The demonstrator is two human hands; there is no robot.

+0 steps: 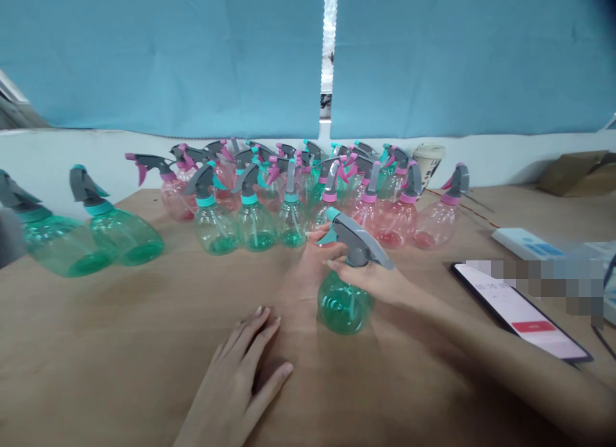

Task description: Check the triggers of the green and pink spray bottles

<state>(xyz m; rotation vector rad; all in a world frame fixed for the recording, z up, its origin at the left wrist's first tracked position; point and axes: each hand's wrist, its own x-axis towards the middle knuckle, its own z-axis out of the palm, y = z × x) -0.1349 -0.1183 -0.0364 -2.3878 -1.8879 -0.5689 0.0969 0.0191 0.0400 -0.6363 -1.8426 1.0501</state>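
A green spray bottle (342, 306) with a grey trigger head stands on the wooden table (120, 344) in front of me. My right hand (373, 277) is wrapped round its neck just under the trigger, fingers closed. My left hand (235, 376) lies flat on the table to the left of the bottle, fingers stretched out and holding nothing. Behind the bottle stands a dense group of several green and pink spray bottles (289, 197).
Two larger green spray bottles (96, 232) stand at the far left. A phone (522, 312) with a lit screen lies on the right, with a white box (527, 242) behind it. A paper cup (428, 161) and brown cardboard (575, 171) sit near the blue back wall.
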